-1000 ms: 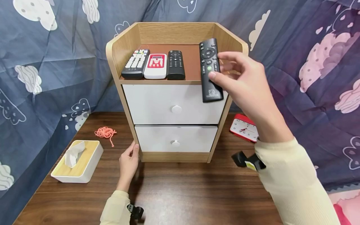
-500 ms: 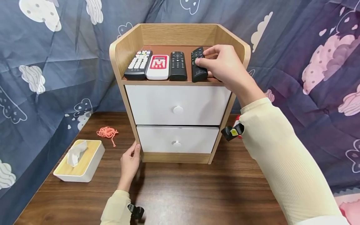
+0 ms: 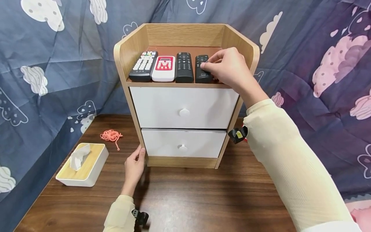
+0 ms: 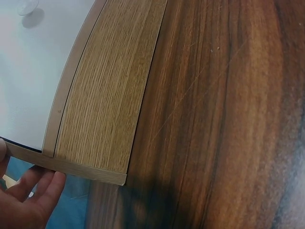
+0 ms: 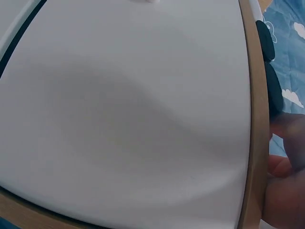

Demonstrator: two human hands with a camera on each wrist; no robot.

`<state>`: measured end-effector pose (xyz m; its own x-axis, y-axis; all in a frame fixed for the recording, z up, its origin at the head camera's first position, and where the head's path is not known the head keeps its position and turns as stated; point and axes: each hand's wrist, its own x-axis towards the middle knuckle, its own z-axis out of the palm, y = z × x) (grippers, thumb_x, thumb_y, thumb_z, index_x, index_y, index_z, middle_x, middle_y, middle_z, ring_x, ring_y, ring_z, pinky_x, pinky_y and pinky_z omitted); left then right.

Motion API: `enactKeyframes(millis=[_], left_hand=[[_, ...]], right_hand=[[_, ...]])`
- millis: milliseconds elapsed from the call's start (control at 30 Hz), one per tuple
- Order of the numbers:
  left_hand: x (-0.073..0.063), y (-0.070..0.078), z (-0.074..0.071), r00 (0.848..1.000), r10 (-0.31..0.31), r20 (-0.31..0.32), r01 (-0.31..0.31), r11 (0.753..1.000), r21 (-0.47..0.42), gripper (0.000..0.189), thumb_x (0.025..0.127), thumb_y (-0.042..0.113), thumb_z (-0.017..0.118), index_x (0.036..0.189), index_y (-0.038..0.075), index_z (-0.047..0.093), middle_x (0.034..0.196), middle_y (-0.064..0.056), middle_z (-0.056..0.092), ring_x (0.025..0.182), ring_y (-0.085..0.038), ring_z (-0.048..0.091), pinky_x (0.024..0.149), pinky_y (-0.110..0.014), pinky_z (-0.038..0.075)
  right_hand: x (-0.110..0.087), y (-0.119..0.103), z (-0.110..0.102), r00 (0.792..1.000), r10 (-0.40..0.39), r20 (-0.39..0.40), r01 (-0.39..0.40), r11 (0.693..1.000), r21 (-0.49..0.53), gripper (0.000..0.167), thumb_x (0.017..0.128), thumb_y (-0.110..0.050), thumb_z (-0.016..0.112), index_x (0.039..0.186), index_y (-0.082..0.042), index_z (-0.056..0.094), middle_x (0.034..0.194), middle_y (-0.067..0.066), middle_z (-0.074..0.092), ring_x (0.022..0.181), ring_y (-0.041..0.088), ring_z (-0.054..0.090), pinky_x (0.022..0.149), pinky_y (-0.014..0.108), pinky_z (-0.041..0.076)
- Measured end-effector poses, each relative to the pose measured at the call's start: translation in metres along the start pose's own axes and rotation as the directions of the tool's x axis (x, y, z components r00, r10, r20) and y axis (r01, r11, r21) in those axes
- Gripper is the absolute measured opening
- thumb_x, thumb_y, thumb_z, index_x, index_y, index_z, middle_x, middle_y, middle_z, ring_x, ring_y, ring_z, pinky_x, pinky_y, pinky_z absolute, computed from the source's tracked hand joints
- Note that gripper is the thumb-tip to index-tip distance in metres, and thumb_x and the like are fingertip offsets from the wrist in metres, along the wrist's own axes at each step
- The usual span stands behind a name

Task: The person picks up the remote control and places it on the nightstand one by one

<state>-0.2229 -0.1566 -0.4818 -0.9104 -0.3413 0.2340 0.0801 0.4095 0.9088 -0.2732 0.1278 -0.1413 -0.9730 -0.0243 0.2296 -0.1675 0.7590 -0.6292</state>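
My right hand point(image 3: 233, 66) pinches a black remote control point(image 3: 203, 75) by its right side, thumb over the buttons. The remote lies on the brown top shelf of a small wood-and-white cabinet point(image 3: 182, 162). Left of it, side by side, are another black remote point(image 3: 184, 75), a white remote with a red face point(image 3: 163, 75) and a dark remote with white buttons point(image 3: 142, 74). Low on the cabinet's left side, my left hand point(image 3: 134, 169) grips the edge of the side panel point(image 4: 90, 172). In the right wrist view, the remotes show only as dark ends point(image 5: 274, 88) beyond the shelf edge.
Two white drawers with round knobs, upper point(image 3: 184, 112) and lower point(image 3: 182, 147), sit in the cabinet. On the dark wooden table point(image 3: 174, 196), a tissue box point(image 3: 99, 164) and tangled orange string point(image 3: 111, 135) lie left. A red clock is mostly hidden behind my right sleeve point(image 3: 278, 145).
My right hand has brought the black remote from in front of the shelf, back and left, down onto it, beside the other remotes. The left hand has stayed at the cabinet's side.
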Motion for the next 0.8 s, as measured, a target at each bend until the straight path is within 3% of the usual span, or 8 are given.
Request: enactKeyframes(millis=[300, 400, 533, 600, 667, 800], left_hand=[[0.001, -0.001, 0.0, 1.0, 0.01, -0.008, -0.01, 1.0, 0.007, 0.039, 0.102, 0.026, 0.057, 0.135, 0.006, 0.061, 0.126, -0.018, 0.065, 0.113, -0.033, 0.063, 0.099, -0.051, 0.048], [0.001, -0.001, 0.001, 1.0, 0.014, -0.006, -0.014, 1.0, 0.009, 0.039, 0.102, 0.026, 0.057, 0.135, 0.006, 0.061, 0.125, -0.018, 0.065, 0.111, -0.033, 0.064, 0.098, -0.05, 0.048], [0.0, 0.0, 0.0, 1.0, 0.019, 0.011, -0.019, 0.999, 0.025, 0.039, 0.102, 0.027, 0.057, 0.136, 0.007, 0.061, 0.118, -0.019, 0.069, 0.103, -0.032, 0.066, 0.092, -0.048, 0.051], [0.0, 0.0, -0.001, 1.0, 0.023, 0.018, -0.024, 0.999, 0.041, 0.039, 0.102, 0.025, 0.057, 0.136, 0.006, 0.061, 0.114, -0.02, 0.071, 0.097, -0.031, 0.067, 0.088, -0.046, 0.052], [0.0, 0.001, -0.002, 0.999, 0.034, 0.025, -0.035, 0.998, 0.052, 0.038, 0.102, 0.023, 0.057, 0.135, 0.004, 0.061, 0.113, -0.021, 0.071, 0.095, -0.031, 0.067, 0.086, -0.045, 0.052], [0.001, 0.004, -0.006, 0.994, 0.107, 0.016, -0.108, 0.992, 0.073, 0.036, 0.1, 0.016, 0.058, 0.132, -0.001, 0.06, 0.117, -0.022, 0.066, 0.102, -0.034, 0.064, 0.088, -0.048, 0.05]], right_hand=[[-0.002, 0.001, 0.003, 1.0, -0.009, -0.028, 0.009, 1.0, -0.006, 0.036, 0.092, -0.042, 0.067, 0.111, -0.011, 0.073, 0.107, 0.003, 0.071, 0.071, 0.005, 0.064, 0.066, 0.024, 0.048], [-0.004, 0.004, 0.003, 0.998, -0.015, -0.057, 0.016, 1.0, 0.018, 0.038, 0.094, -0.044, 0.062, 0.109, -0.011, 0.073, 0.095, 0.002, 0.071, 0.077, 0.008, 0.063, 0.068, 0.025, 0.047], [-0.013, 0.009, 0.003, 0.987, -0.053, -0.155, 0.066, 0.994, 0.085, 0.035, 0.095, -0.04, 0.056, 0.101, -0.01, 0.071, 0.076, -0.003, 0.063, 0.078, 0.012, 0.058, 0.064, 0.027, 0.045], [-0.023, 0.012, 0.004, 0.969, -0.098, -0.228, 0.129, 0.984, 0.125, 0.031, 0.095, -0.035, 0.054, 0.099, -0.009, 0.072, 0.073, -0.004, 0.061, 0.075, 0.011, 0.06, 0.061, 0.026, 0.045], [-0.038, 0.018, 0.007, 0.936, -0.151, -0.317, 0.207, 0.967, 0.15, 0.028, 0.095, -0.03, 0.055, 0.098, -0.009, 0.073, 0.072, -0.004, 0.063, 0.071, 0.01, 0.062, 0.059, 0.025, 0.043], [-0.072, 0.04, 0.017, 0.841, -0.24, -0.484, 0.356, 0.92, 0.163, 0.022, 0.096, -0.021, 0.06, 0.098, -0.006, 0.075, 0.074, -0.007, 0.065, 0.066, 0.005, 0.064, 0.058, 0.019, 0.043]])
